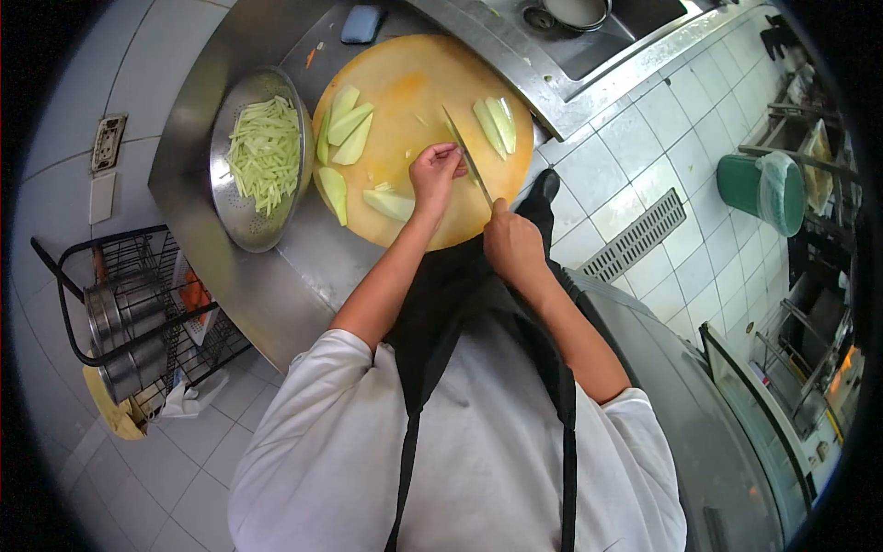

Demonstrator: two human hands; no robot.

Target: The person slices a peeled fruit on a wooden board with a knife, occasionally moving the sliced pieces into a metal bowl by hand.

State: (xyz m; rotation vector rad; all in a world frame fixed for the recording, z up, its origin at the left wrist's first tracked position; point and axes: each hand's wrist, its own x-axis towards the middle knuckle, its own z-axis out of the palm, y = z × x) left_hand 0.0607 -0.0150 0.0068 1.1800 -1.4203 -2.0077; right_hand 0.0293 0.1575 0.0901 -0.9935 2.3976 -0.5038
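Note:
My right hand [511, 241] is wrapped round the handle of a knife [471, 164], whose blade points up and to the left over the round cutting board [405, 75]. Beside the blade is my left hand [440, 175], its fingers curled together; whatever they pinch is too small to make out. Pale green vegetable pieces [350, 124] lie at the board's left, with another piece [335, 191] below them. One more piece [390, 203] rests next to my left wrist. On the board's right are further pale green slices [497, 125].
A perforated metal colander [221, 175] of pale green strips [265, 155] stands left of the board. Behind it lies a blue sponge [362, 24]. A sink [598, 41] is at the upper right, a wire rack [175, 317] at lower left, and a green bin [743, 190] far right.

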